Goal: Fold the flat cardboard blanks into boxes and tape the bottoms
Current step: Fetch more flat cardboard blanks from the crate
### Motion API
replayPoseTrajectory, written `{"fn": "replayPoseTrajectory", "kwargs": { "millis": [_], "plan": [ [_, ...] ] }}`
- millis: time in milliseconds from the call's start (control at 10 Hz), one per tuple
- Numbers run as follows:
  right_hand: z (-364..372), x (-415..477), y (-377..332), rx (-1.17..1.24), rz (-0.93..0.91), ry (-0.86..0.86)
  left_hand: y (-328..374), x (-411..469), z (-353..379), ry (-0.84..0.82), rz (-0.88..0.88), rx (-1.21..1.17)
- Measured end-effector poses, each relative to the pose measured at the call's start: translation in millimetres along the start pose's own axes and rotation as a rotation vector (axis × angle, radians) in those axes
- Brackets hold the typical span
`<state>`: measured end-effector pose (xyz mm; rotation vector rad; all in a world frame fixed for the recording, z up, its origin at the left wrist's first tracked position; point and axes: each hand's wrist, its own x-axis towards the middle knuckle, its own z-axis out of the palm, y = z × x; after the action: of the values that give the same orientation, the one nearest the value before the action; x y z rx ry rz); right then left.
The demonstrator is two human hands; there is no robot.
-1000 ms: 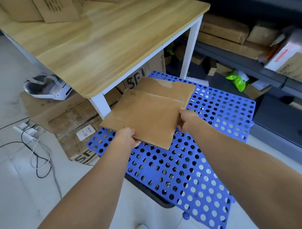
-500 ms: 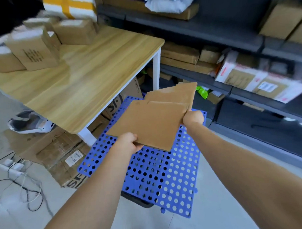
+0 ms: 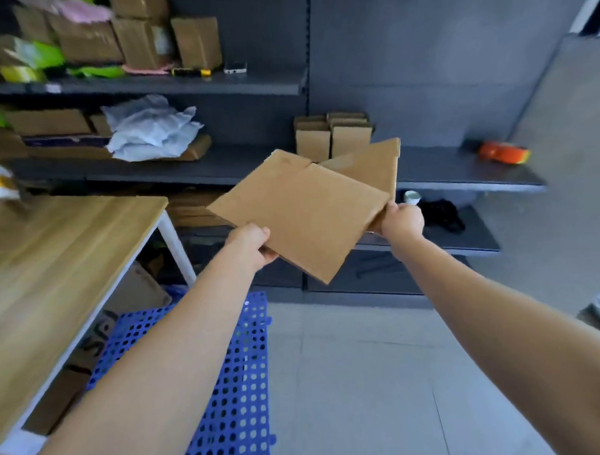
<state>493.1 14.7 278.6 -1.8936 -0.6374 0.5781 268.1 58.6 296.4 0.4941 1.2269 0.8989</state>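
At the left edge of the frame a wooden counter point(image 3: 65, 256) with a white leg slants down toward the lower left corner. Below and beside it, at lower centre, a blue perforated mat point(image 3: 243, 382) lies on the grey floor point(image 3: 358, 378).

From the lower left, the person's left forearm reaches up and inward, fully stretched. The left hand point(image 3: 250, 242) sits just left of centre, knuckles up, its grip pinching the near left edge of the flat cardboard blank point(image 3: 301, 213) — thumb on top, the other fingers tucked underneath and mostly hidden.

The blank is held in the air at the middle of the frame, well above the floor and clear of the counter, tilted so one corner points down between the two hands. An end flap rises at its upper right.

The right forearm comes in from the lower right edge, also extended. The right hand point(image 3: 402, 220) closes on the blank's right corner, fingers wrapped round the edge.

Behind, dark shelves point(image 3: 191, 84) span the upper frame — small folded boxes point(image 3: 333, 136) stand at centre, and an orange tape roll point(image 3: 503, 152) lies toward the upper right.
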Motion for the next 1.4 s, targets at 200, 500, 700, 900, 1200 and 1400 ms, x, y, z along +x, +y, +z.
{"fn": "replayPoseTrajectory", "kwargs": {
  "millis": [200, 500, 700, 900, 1200, 1400],
  "plan": [
    [-115, 65, 13, 0.041, -0.002, 0.258, -14, 12, 133, -0.175, 0.066, 0.145],
    [-215, 184, 20, 0.065, 0.025, 0.519, -24, 67, 296, -0.337, 0.041, 0.278],
    [-239, 266, 17, 0.013, 0.049, 0.602, -14, 110, 389, -0.391, 0.043, 0.324],
    [-257, 343, 27, -0.033, 0.091, 0.612, -19, 153, 455, -0.358, -0.008, 0.304],
    [-284, 471, 23, -0.174, 0.069, 0.538, -28, 212, 544, -0.193, -0.009, 0.256],
    [-291, 536, 21, -0.257, 0.064, 0.478, -43, 265, 583, -0.073, -0.008, 0.281]
  ]
}}
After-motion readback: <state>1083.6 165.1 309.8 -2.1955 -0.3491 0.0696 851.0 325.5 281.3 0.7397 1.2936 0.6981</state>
